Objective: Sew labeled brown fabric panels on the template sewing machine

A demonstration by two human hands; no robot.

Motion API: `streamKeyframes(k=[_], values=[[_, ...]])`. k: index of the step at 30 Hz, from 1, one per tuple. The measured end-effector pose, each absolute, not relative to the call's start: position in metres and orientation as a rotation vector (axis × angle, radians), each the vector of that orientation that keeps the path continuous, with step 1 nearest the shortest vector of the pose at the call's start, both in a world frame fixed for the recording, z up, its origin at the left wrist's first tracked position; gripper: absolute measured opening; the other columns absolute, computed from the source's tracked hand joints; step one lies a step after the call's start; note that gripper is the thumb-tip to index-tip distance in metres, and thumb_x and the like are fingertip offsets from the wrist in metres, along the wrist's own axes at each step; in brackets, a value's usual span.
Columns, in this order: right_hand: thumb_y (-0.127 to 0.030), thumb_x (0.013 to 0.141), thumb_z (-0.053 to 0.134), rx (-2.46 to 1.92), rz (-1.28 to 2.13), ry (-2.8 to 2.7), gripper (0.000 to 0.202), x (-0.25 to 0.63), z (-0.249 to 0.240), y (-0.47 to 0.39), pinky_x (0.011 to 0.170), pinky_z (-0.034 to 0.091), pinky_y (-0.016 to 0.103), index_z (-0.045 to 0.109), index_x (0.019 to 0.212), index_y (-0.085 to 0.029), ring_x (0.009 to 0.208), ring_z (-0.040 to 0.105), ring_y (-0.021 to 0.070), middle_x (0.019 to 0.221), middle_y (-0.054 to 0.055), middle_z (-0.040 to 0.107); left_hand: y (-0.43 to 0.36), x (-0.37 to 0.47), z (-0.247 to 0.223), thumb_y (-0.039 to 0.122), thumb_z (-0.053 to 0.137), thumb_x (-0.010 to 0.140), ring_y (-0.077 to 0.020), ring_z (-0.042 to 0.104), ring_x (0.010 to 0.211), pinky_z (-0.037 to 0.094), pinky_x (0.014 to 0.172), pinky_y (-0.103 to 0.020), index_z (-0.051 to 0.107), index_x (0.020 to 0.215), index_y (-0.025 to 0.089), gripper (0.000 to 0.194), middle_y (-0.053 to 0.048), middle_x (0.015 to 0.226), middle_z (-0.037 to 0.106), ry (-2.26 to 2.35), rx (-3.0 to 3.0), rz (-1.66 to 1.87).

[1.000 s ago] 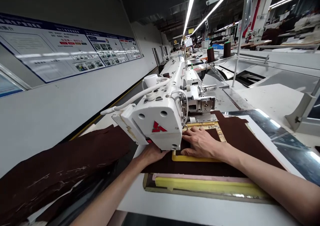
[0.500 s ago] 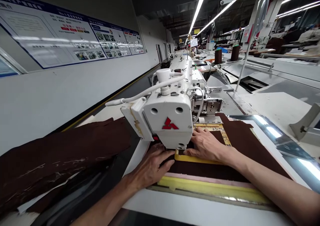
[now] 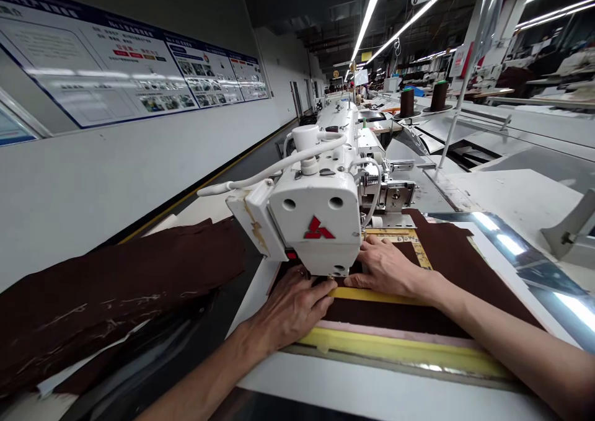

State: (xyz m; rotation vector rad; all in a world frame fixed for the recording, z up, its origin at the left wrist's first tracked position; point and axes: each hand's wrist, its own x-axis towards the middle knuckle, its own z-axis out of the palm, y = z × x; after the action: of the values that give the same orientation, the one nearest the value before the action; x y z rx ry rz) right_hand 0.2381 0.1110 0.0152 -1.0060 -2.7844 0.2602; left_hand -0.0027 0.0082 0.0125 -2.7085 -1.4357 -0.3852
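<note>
A white sewing machine head (image 3: 313,222) with a red emblem stands over dark brown fabric (image 3: 385,315) on a flat template. My left hand (image 3: 295,300) lies spread on the fabric left of the machine head, its fingertips touching the corner of a yellow frame (image 3: 379,295). My right hand (image 3: 388,266) rests with fingers apart on the fabric inside that frame, right of the machine head. The needle area is hidden behind the head and my fingers. A yellow strip (image 3: 400,346) runs along the template's near side.
More brown fabric (image 3: 116,272) is heaped at the left. Two brown thread cones (image 3: 407,103) stand on the table behind at the right. A metal pole (image 3: 458,114) rises from the tabletop. A wall with posters (image 3: 139,67) runs along the left.
The yellow frame and fabric have shifted slightly to the right. My left hand has moved a little right, its fingertips now over the frame's corner.
</note>
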Motion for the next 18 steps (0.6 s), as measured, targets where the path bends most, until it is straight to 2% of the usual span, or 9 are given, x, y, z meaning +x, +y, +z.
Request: streamKeyframes(k=[6,12,18], values=[[-0.062,0.095,0.054,-0.994,0.216,-2.814,0.055,0.239,0.014,0.111,0.09,0.043,0.049,0.062,0.138,-0.028,0.108,0.052,0.0343,0.127,0.013,0.061,0.007,0.002,0.019,0.023,0.055,0.099,-0.0285,0.065,0.103,0.053,0.089,-0.043,0.065,0.127,0.025,0.031,-0.006,0.109,0.073,-1.397,-2.717,-0.408],[-0.062,0.096,0.052,-1.022,0.231,-2.819,0.056,0.237,0.016,0.108,0.092,0.041,0.052,0.061,0.138,-0.027,0.11,0.051,0.0356,0.128,0.014,0.061,0.008,-0.001,0.019,0.023,0.053,0.1,-0.0277,0.065,0.112,0.051,0.098,-0.043,0.065,0.13,0.026,0.032,-0.006,0.124,0.07,-1.402,-2.772,-0.467],[-0.061,0.096,0.053,-1.016,0.26,-2.817,0.055,0.237,0.017,0.107,0.096,0.041,0.054,0.06,0.139,-0.027,0.114,0.05,0.0365,0.137,0.013,0.058,0.012,-0.013,0.02,0.026,0.055,0.101,-0.0244,0.065,0.117,0.051,0.101,-0.036,0.064,0.133,0.026,0.033,-0.005,0.127,0.071,-1.408,-2.914,-0.541]])
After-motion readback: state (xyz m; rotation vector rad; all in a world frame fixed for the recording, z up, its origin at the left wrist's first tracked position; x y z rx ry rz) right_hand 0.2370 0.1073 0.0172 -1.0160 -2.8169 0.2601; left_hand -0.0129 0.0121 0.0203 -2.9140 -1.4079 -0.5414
